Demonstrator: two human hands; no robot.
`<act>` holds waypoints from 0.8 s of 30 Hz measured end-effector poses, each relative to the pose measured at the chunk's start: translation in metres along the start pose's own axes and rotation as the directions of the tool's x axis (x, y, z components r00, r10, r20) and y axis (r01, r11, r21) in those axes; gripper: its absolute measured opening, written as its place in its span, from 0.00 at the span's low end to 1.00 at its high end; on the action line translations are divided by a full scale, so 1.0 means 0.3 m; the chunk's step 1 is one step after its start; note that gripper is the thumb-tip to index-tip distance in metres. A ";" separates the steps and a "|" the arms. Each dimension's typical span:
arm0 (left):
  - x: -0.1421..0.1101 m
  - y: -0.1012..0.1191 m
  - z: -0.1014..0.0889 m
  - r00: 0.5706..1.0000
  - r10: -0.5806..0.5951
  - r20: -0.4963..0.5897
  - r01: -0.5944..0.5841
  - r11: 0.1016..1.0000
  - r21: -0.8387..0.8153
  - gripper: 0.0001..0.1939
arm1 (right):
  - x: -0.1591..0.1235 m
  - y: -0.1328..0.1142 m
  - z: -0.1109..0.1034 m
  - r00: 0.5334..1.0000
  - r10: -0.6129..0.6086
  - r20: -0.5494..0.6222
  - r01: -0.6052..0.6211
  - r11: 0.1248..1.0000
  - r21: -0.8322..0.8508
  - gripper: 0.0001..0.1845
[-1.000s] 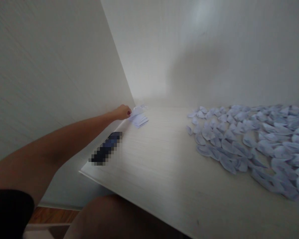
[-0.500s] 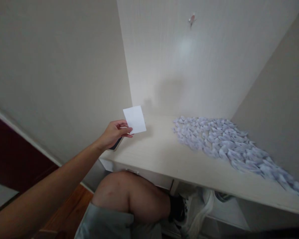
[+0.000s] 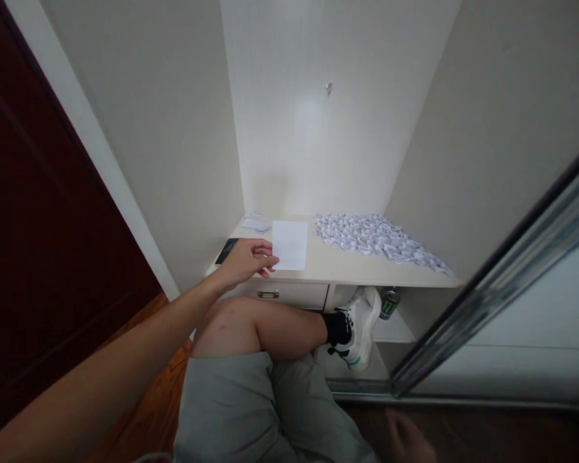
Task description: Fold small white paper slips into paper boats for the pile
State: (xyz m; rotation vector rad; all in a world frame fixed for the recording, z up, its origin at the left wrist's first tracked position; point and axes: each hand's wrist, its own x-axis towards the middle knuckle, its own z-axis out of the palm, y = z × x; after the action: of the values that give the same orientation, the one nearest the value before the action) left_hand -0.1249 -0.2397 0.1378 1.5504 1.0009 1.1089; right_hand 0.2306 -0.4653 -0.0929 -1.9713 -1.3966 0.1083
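My left hand (image 3: 251,258) pinches the left edge of a white sheet of paper (image 3: 290,245) between thumb and fingers, above the cream shelf. Beneath and beside that hand lies a dark phone (image 3: 226,249), partly covered by it. A few more white sheets (image 3: 256,223) rest behind it in the back left corner. To the right spreads a heap of crumpled or twisted white pieces (image 3: 371,233), which look like paper or cloth. My right hand (image 3: 408,437) is low at the bottom edge, smeared by motion, so its fingers cannot be made out.
Side walls and a back panel with a small hook (image 3: 329,89) enclose the shelf (image 3: 313,267). Below are a drawer (image 3: 269,294) and an open compartment holding a dark can (image 3: 390,302). My crossed leg and white shoe (image 3: 364,331) are in front. A metal door frame (image 3: 492,276) stands right.
The view has swung right and drawn back, bringing the can, door frame and my blurred right hand into sight. My left hand still holds the sheet, now turned more upright.
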 end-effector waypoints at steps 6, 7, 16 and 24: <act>0.011 0.038 0.083 0.997 0.023 0.068 -0.023 1.000 0.002 0.23 | 0.410 -0.354 -0.019 0.995 -0.047 0.086 -0.021 0.752 0.659 0.21; 0.022 0.040 0.096 0.996 0.022 0.081 -0.023 1.000 0.007 0.23 | 0.475 -0.437 -0.030 0.988 -0.104 0.116 -0.019 0.661 0.750 0.22; 0.278 -0.122 0.128 0.998 -0.017 0.065 0.018 1.000 -0.004 0.27 | 0.934 -0.715 0.161 0.900 -0.344 0.267 -0.093 0.448 0.889 0.22; 0.570 -0.378 -0.019 0.933 0.115 -0.341 -0.162 0.980 -0.115 0.39 | 1.327 -0.810 0.478 0.650 -0.596 0.470 -0.040 0.591 0.805 0.15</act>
State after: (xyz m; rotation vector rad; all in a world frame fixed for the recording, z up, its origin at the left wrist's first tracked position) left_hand -0.0969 -0.0519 0.0602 1.3613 1.0190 1.5468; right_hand 0.1380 -0.0142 0.0689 -0.9036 -1.7267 1.2338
